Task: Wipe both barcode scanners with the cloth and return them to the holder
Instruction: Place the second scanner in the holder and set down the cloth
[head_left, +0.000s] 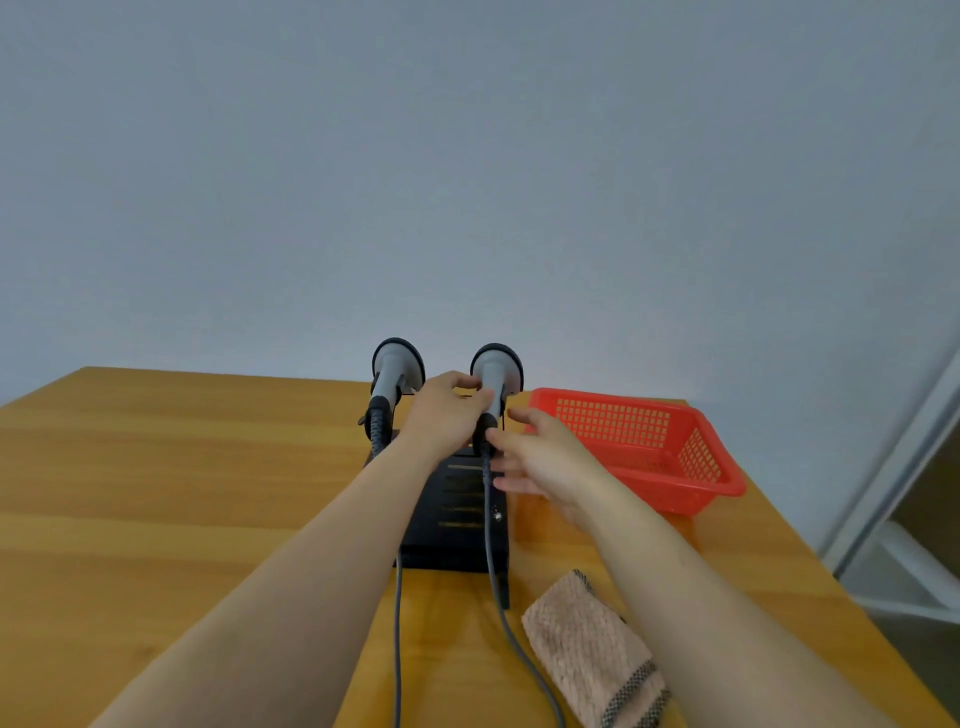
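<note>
Left of holder (457, 540) the table (156, 493) is bare wood, wide room for a pass; right side tight: red basket (722, 488) sits near holder's far-right corner, narrow gap btwn, filled by right hand (545, 457); cloth (587, 654) lies near holder's front-right corner; left cable (398, 623) and right cable (511, 639) trail to near edge, bare strip btwn; gap btwn left scanner (393, 374) and right scanner (493, 371) blocked by left hand (447, 415), gripping right scanner.
</note>
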